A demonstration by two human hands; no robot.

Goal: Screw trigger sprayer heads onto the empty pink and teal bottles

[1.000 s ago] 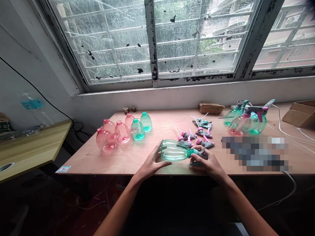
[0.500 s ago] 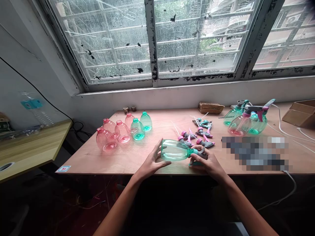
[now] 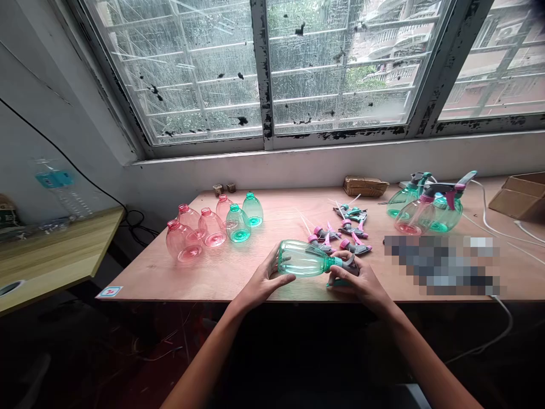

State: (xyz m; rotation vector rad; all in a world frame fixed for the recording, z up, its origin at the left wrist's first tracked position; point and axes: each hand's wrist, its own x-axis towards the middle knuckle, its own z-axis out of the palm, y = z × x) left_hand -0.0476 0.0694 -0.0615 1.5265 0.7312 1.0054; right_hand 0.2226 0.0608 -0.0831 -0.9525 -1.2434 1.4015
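A clear green spray bottle (image 3: 303,258) lies on its side in the air above the table's front edge, its neck toward the right. My left hand (image 3: 269,272) is closed around its base, thumb below and fingers behind. At the neck, my right hand (image 3: 355,275) grips the grey and teal spray head (image 3: 349,263), which sits against the bottle's mouth; how tightly it is screwed on I cannot tell. Just beyond my right hand lie several loose pink and grey spray heads (image 3: 355,247) with white tubes.
Several open pink bottles (image 3: 212,228) and two green bottles (image 3: 238,224) stand at the left. Bottles with spray heads (image 3: 415,215) stand at the right, near a cardboard box (image 3: 522,196). A brown packet (image 3: 365,186) lies by the wall. A blurred patch covers the right front.
Both hands keep their hold on the bottle and spray head. The bottle has shifted very slightly upward; the rest looks the same.
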